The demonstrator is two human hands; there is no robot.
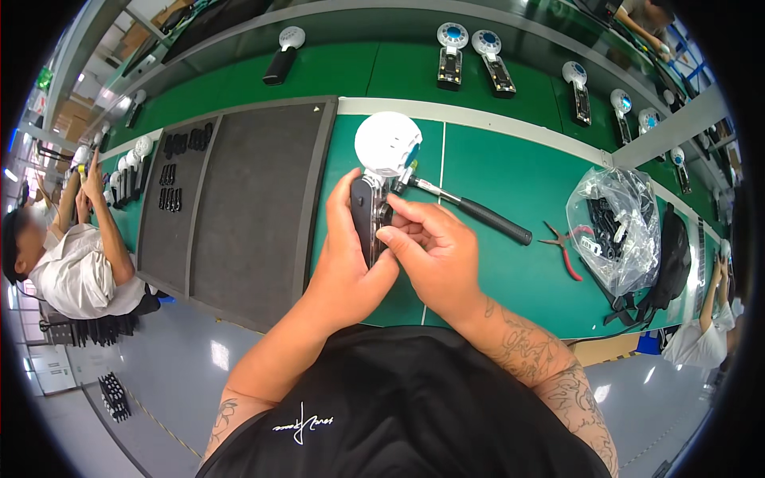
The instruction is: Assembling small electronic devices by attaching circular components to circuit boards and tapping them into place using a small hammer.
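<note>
Device (366, 190), white round head (386, 145) and black handle (364, 211), is being held above the green table (518, 279), the left hand (344, 267) clasping the handle and the right hand (442, 245) pinching its side narrowly between thumb and curled fingers, the exact spot of contact being too hidden to tell. Hammer (482, 217) is lying just beyond the right hand, pliers (568, 256) farther right, and a clear bag (637, 267) of black and white parts (607, 221) beyond those; tray (255, 191) is lying to the left, holding small black pieces (170, 199), while similar devices (451, 62) are resting on the shelf (343, 72) behind.
</note>
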